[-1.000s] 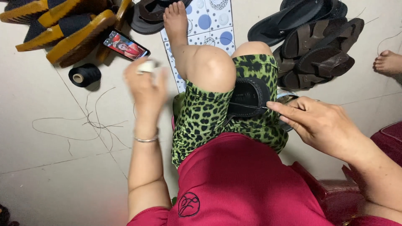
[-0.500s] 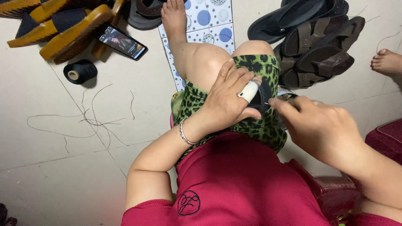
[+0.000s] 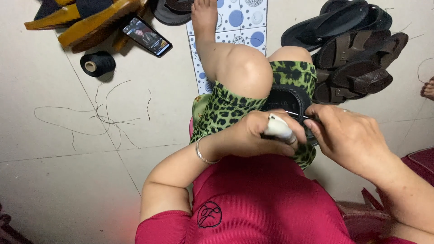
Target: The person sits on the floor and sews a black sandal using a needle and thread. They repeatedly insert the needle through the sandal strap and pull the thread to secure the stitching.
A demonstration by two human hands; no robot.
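Head view: a black sandal [image 3: 289,101] rests on the person's lap, the left hand [image 3: 257,135], one finger taped white, and right hand [image 3: 348,135] both closed on its near edge; it looks light and flexible, best held by the sole rim.

One black thread spool [image 3: 97,63] on floor. One phone [image 3: 146,36], screen lit. Loose thread strands [image 3: 106,118] on floor, several, exact number unclear. Dark sandals in pile [image 3: 357,58] at right, at least five, exact count hard to tell. Yellow-soled sandals [image 3: 86,20] at top left, at least three, partly cut by frame edge. One black sandal [image 3: 289,101] on lap. Two hands at it: left hand [image 3: 260,135], right hand [image 3: 348,135]. One bracelet [image 3: 202,153]. One white-wrapped finger [image 3: 278,129]. One patterned mat [image 3: 239,31].
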